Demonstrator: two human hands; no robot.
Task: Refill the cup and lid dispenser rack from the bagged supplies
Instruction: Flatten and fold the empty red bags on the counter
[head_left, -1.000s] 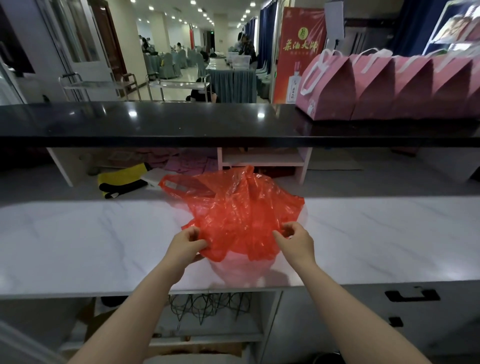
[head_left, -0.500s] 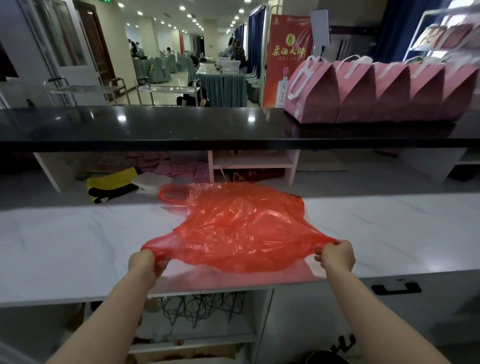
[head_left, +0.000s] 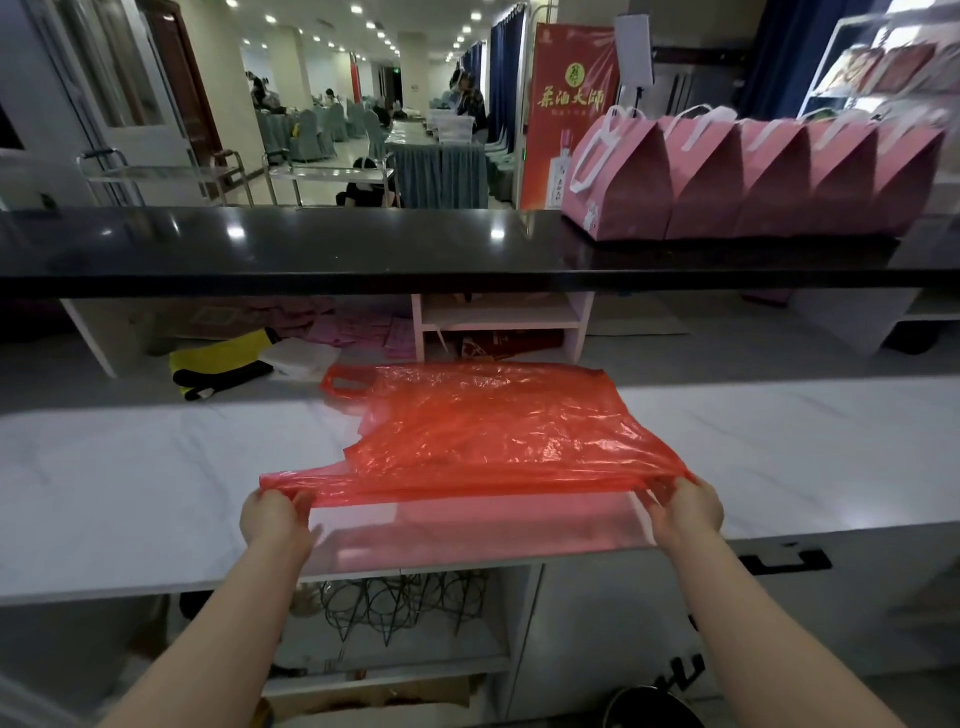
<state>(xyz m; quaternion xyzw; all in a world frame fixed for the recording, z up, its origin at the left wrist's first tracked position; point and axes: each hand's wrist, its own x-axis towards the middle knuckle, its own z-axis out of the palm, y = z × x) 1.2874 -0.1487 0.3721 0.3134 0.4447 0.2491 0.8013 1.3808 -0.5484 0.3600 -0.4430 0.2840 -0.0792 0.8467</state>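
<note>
Head view: the left hand (head_left: 274, 519) has its fingers curled tight round the near left corner of a red plastic bag (head_left: 493, 431), and the right hand (head_left: 688, 506) pinches the near right corner in the same way, fingers bunched on the film. Between the two hands the bag's near edge is drawn out straight, lifted just above the white marbled desk (head_left: 130, 493). The rest of the bag lies spread and flattened on the desk, one loop handle (head_left: 345, 383) pointing away to the far left. A pink tint falls on the desk under the raised edge.

Whether anything is inside the bag cannot be told; the film is crinkled and glossy. Both sets of fingertips are hidden in the gathered plastic. Below the desk edge, dark wire hoops (head_left: 405, 603) on a lower shelf are partly cut off by the desk. On the black upper ledge (head_left: 311, 244) at right, a row of pink gift bags (head_left: 753, 176) stands side by side.
</note>
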